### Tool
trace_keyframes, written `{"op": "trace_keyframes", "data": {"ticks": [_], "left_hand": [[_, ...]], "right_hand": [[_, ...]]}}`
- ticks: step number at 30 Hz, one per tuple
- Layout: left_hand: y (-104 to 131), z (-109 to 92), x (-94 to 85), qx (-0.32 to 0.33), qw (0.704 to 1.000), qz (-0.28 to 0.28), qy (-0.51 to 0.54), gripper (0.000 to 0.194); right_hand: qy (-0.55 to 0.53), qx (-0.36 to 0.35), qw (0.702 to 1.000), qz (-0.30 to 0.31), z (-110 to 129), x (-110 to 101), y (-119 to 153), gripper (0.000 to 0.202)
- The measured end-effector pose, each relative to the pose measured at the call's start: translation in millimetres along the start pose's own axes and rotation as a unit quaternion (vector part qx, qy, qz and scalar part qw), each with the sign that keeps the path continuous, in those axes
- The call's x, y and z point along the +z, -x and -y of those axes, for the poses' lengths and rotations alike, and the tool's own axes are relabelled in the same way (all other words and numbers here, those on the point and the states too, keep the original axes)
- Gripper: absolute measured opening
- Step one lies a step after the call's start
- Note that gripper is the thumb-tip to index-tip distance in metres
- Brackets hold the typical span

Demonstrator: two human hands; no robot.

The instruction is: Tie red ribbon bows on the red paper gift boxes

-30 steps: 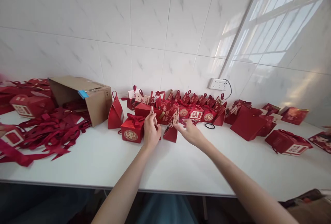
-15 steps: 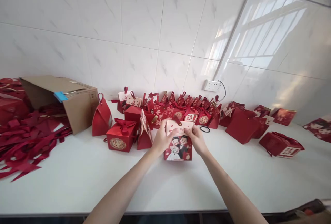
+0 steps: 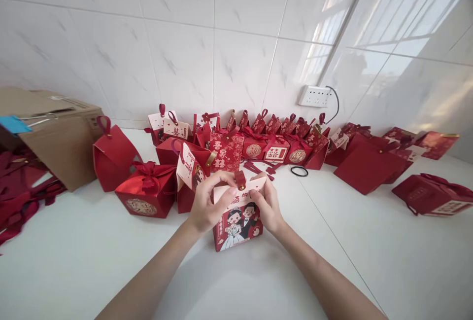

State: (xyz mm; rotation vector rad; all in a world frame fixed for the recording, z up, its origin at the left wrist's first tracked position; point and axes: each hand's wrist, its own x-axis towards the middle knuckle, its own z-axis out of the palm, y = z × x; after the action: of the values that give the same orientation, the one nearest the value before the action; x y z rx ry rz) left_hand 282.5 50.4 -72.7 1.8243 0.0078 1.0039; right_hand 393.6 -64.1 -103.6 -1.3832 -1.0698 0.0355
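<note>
A red gift box with a cartoon couple [image 3: 238,226] stands upright on the white table between my hands. My left hand [image 3: 210,201] is closed on the left side of its pale top flap, thumb on the front. On the flap's right side, my right hand [image 3: 268,204] presses with its thumb, the fingers behind. A short red strap with a gold stud [image 3: 240,180] sticks up at the flap's top edge, between the two hands. Just left of my left hand is a pale-topped red box [image 3: 186,174].
Several red boxes [image 3: 226,152] line the wall side. A ribboned box [image 3: 148,192] and a cardboard carton [image 3: 62,142] with red ribbons [image 3: 22,192] are left. More boxes [image 3: 365,162] stand right. A black ring [image 3: 299,171] lies near a power strip [image 3: 315,96].
The view has moved closer and tilted down. The held box now looks larger and slightly turned, with its strap showing upright. Both hands still hold its top flap.
</note>
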Motion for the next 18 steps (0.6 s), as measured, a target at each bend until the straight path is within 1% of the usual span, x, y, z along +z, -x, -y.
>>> {"op": "trace_keyframes", "data": {"ticks": [2,3,4,6,7,8,9,11,12,13,14,16,18], "left_hand": [[-1,0,-2.8,0.005,0.999,0.045,0.030,0.025],[0,2,-3.0,0.008,0.998,0.053,0.038,0.028],[1,3,-2.0,0.014,0.998,0.056,0.038,0.032],[7,4,4.0,0.037,0.997,0.070,0.004,0.043],[11,4,8.4,0.055,0.995,0.083,-0.029,0.050],[15,4,13.2,0.074,0.990,0.095,-0.071,0.056],[19,3,17.8,0.092,0.983,0.105,-0.117,0.061],[25,2,24.6,0.128,0.967,0.110,-0.193,0.064],[27,2,26.2,0.147,0.960,0.106,-0.216,0.062],[27,2,26.5,0.166,0.954,0.094,-0.230,0.059],[26,2,25.7,0.184,0.950,0.073,-0.240,0.055],[22,2,22.2,0.216,0.943,0.004,-0.255,0.046],[16,1,18.1,0.230,0.933,-0.070,-0.268,0.035]], "right_hand": [[0.023,0.008,1.000,0.020,-2,-2,-3,0.015],[0.041,0.016,0.999,0.009,-3,-1,-4,0.018],[0.060,0.027,0.998,-0.019,-4,0,-5,0.025],[0.083,0.039,0.992,-0.088,-2,2,-4,0.040],[0.078,0.035,0.992,-0.094,0,2,-3,0.041],[0.062,0.024,0.995,-0.070,3,1,-2,0.041],[0.039,0.011,0.999,-0.019,7,0,0,0.043],[-0.008,-0.018,0.996,0.084,15,-4,2,0.056],[-0.016,-0.023,0.994,0.108,17,-6,3,0.059],[-0.014,-0.022,0.994,0.107,19,-7,3,0.056],[-0.006,-0.016,0.996,0.091,20,-8,3,0.049],[0.005,0.002,0.999,0.052,21,-10,3,0.031],[0.000,0.017,0.999,0.029,21,-10,2,0.024]]}}
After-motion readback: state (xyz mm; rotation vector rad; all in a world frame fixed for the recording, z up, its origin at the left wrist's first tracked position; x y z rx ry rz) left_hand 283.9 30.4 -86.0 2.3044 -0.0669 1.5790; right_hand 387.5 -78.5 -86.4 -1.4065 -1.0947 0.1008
